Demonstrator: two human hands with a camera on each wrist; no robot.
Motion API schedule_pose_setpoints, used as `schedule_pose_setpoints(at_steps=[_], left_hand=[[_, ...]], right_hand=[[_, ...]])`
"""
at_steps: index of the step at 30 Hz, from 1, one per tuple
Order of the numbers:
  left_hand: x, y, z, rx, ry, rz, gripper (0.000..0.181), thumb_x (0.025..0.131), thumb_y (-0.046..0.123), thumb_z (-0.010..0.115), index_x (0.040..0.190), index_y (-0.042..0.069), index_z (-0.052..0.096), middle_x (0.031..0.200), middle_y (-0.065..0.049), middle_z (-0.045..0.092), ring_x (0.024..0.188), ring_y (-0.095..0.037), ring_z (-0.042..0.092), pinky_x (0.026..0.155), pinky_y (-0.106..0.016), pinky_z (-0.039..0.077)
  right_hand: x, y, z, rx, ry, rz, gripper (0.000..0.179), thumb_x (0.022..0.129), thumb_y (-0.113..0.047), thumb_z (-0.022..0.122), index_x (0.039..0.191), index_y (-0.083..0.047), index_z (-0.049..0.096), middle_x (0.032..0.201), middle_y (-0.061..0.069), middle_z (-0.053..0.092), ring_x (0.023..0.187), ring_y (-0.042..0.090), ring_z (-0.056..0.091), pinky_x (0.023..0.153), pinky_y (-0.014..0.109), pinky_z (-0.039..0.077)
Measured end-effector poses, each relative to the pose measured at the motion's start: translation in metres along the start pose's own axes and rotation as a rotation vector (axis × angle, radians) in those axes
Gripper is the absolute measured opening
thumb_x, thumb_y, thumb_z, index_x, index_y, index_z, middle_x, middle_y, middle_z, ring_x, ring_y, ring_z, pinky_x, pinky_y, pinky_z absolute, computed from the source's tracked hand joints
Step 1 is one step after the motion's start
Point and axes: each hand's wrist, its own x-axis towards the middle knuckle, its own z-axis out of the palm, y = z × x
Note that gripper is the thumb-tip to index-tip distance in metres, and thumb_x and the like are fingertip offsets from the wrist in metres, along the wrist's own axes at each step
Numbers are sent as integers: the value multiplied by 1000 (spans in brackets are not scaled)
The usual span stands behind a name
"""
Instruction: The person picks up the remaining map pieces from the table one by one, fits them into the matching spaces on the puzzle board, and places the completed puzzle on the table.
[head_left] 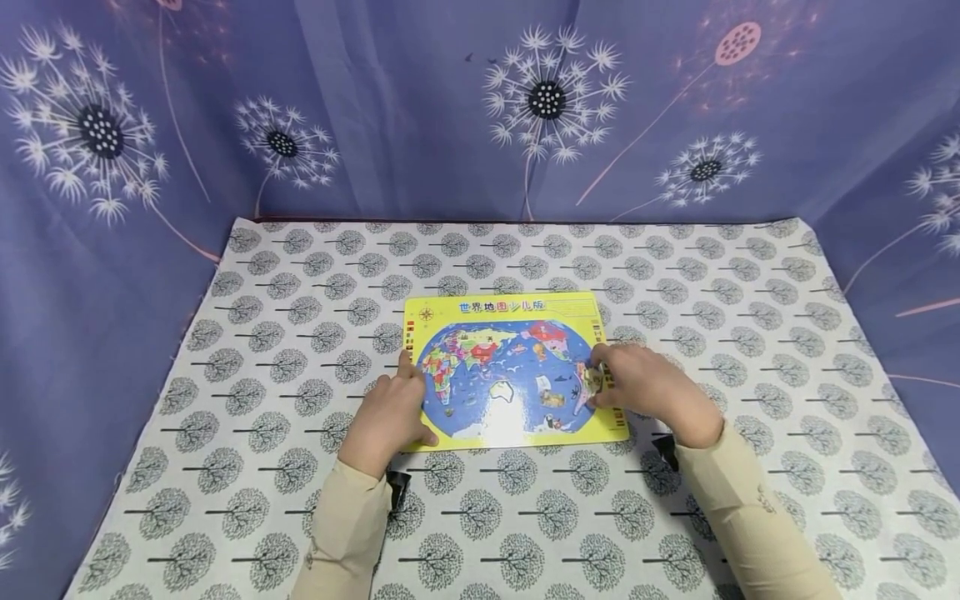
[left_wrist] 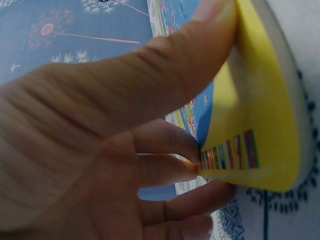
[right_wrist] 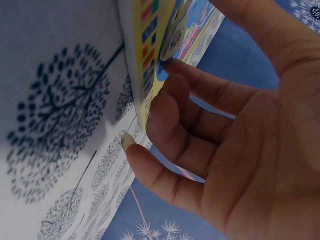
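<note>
A yellow-bordered world map puzzle board [head_left: 517, 310] lies flat on the table, its map blue with coloured continents. My left hand [head_left: 387, 414] rests at its lower left corner. In the left wrist view the thumb [left_wrist: 165, 70] lies on the yellow border, while the other fingers touch the board's side edge beside a row of small flags. At the map's right side my right hand [head_left: 648, 385] pinches a puzzle piece [head_left: 583, 390] between thumb and fingers. The right wrist view shows this piece [right_wrist: 175, 35] standing slightly raised over the board, with a fingertip at its edge.
A white cloth with dark tree prints [head_left: 480, 508] covers the table. Purple curtains [head_left: 420, 108] with dandelion prints hang behind it and at both sides. Near the middle of the map is a whitish shape [head_left: 501, 391] with a dark outline.
</note>
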Motion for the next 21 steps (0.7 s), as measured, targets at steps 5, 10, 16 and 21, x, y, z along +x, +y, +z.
schedule_pose_setpoints(at_steps=[5,10,16,21], left_hand=[[-2,-1,0,4,3,0,108,62,24,98,142,-20,41,156,-38,24,95,-42,58,85,-50,54],[-3,-2,1,3,11,-5,106,61,24,98,141,-20,43,156,-39,24,95,-43,58,86,-51,54],[-3,-3,2,1,13,-8,106,61,24,98,141,-19,43,156,-38,23,95,-42,58,87,-51,53],[-3,-4,3,5,11,-7,106,61,25,98,141,-20,43,156,-38,23,96,-43,58,87,-52,53]], right_hand=[[2,-1,1,7,-6,-2,57,77,-28,88,120,-2,63,88,1,60,82,22,53,74,40,50],[4,-2,2,11,-6,-14,55,77,-28,88,120,-2,62,90,3,62,83,23,54,74,41,49],[5,-1,3,2,3,-18,56,76,-29,89,118,-3,63,92,3,63,83,22,55,75,43,50],[6,-1,5,9,9,-12,58,75,-29,90,120,-2,63,93,3,65,83,22,56,77,43,52]])
